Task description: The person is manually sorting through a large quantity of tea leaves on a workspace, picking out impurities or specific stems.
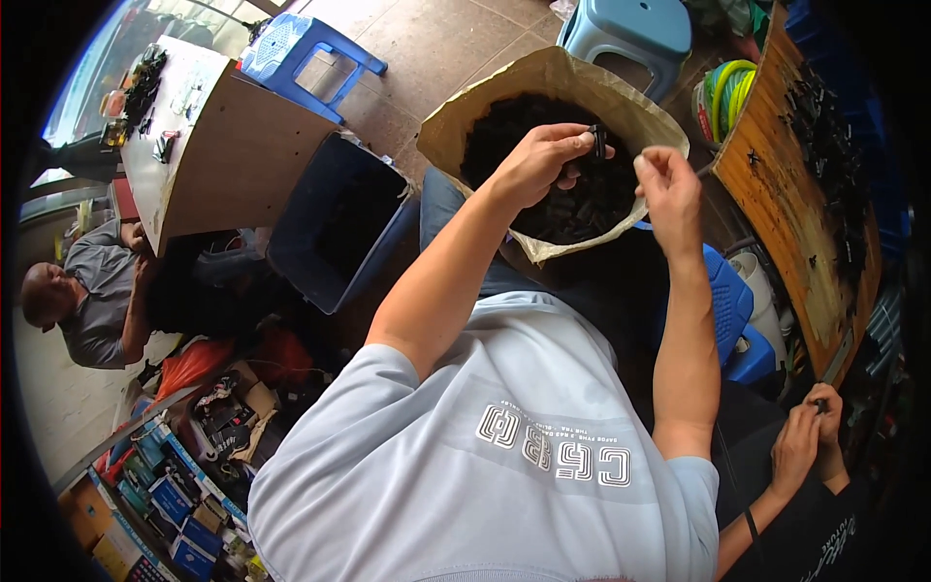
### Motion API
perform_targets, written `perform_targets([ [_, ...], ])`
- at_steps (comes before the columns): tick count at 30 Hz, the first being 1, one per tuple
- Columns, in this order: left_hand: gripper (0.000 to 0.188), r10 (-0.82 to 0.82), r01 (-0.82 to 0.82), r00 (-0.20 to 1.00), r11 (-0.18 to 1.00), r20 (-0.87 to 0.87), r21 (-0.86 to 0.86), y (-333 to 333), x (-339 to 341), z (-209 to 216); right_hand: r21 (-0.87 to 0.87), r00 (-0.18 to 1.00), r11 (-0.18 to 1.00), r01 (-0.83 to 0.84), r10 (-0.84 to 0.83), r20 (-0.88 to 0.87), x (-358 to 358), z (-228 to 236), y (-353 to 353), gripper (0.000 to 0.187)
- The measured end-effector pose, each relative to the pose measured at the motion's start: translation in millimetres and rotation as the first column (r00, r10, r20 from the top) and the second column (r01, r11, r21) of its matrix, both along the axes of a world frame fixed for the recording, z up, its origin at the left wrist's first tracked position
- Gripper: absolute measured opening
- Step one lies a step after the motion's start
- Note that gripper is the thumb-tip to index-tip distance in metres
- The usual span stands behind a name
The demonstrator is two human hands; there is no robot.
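Over an open beige sack [446,126] filled with small black parts [582,209], both of my hands are raised. Between the thumb and fingers of my left hand [548,163] is a small black plastic piece [598,143], held upright. My right hand [671,194] hovers just right of it, near the sack's rim, with thumb and fingertips pinched together. Whatever that pinch holds, if anything, is too small to make out. The two hands are apart.
Left of the sack stands a dark blue bin [339,223]. A wooden table [786,194] strewn with black parts is on the right, beside a co-worker's hands [805,432]. Another person [102,291] sits far left by a white table [179,116]. Blue stools [626,39] stand beyond.
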State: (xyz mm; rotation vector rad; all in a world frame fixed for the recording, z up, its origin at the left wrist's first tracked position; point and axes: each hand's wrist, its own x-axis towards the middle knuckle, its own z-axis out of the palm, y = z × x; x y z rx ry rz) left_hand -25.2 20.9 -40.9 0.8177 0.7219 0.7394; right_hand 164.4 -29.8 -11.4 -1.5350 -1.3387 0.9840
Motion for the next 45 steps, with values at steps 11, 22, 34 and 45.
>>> perform_targets([
  [11,0.053,-0.025,0.115,0.879,0.98,-0.476,0.161,-2.0,1.7,0.5,0.018,0.98,0.981,-0.192,0.191,0.05,-11.7,-7.5,-19.1,0.01],
  [22,0.056,0.087,0.275,0.805,0.822,-0.587,0.499,-25.4,-2.2,19.4,0.163,0.988,0.984,-0.065,0.04,0.149,-22.9,-12.3,-26.3,0.008],
  [34,0.012,0.426,0.186,0.816,0.448,-0.391,0.874,-56.4,14.7,6.6,0.033,0.88,0.988,-0.153,0.151,-0.451,-16.0,-17.9,-37.1,0.009],
  [45,0.014,0.568,0.081,0.787,0.291,-0.24,0.953,-53.8,24.5,8.6,0.019,0.865,0.996,-0.083,0.082,-0.495,1.8,-26.9,-35.1,0.011],
])
